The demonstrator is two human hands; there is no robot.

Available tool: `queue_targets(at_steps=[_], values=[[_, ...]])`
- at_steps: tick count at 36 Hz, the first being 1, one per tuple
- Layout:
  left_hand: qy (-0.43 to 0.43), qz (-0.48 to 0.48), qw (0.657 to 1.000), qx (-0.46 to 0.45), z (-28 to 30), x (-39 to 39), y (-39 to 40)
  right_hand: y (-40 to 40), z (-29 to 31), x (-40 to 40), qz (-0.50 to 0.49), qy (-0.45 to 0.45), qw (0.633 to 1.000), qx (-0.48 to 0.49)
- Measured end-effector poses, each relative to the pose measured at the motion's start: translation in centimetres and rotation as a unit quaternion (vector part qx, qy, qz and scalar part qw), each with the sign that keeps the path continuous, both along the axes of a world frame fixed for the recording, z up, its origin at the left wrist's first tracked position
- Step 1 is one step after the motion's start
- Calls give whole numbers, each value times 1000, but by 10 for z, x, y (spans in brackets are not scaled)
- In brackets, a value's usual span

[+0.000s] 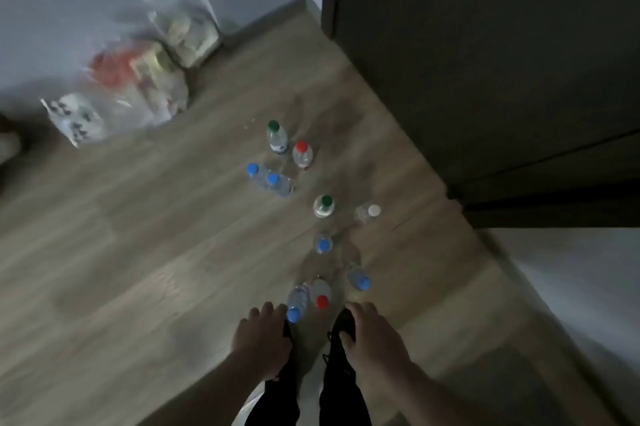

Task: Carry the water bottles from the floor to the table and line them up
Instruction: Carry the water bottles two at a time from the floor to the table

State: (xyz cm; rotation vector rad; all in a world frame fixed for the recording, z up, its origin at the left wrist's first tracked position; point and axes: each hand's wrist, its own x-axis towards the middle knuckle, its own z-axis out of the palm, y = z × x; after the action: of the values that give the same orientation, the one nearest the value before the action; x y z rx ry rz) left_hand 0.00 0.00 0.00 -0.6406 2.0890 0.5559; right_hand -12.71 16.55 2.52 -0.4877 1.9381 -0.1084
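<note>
Blue, red, green, white bottle caps (274, 179)

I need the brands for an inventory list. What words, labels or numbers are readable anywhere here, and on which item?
Nothing legible in this dim, motion-blurred view.
Green-capped bottle: label band with a dark mark, too blurred to read.
Red-capped bottle: label unreadable.
Other bottles: seen from above, no label readable.
Plastic bags by the wall: coloured packaging inside, print blurred.
White patterned bag: dark marks, no readable words.

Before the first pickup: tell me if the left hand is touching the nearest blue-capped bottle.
Cannot tell. In the head view the left hand fingertips lie right beside the blue-capped bottle, and blur hides any gap.
</note>
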Motion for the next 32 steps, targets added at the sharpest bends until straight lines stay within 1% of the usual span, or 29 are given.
queue_targets(at_steps=[3,10,14,19,22,25,28,32], values=[[-19,7,1000,-11,-51,2,-1,-11,-50,8,-13,16,1000,0],[9,-5,1000,-21,-132,10,14,-32,-134,31,-30,43,998,-36],[33,40,998,-23,-155,18,24,-36,-158,38,-18,53,998,-37],[44,55,997,-30,-168,20,30,-38,-182,37,-59,50,996,-38],[46,65,996,-26,-163,15,28,-38,-189,38,-78,49,995,-27],[55,96,994,-15,-142,12,17,-32,-174,35,-95,65,993,6],[65,85,994,-4,-101,8,8,-27,-134,33,-103,56,993,4],[82,67,994,1,-16,14,-6,-16,-43,32,-148,65,987,-9]])
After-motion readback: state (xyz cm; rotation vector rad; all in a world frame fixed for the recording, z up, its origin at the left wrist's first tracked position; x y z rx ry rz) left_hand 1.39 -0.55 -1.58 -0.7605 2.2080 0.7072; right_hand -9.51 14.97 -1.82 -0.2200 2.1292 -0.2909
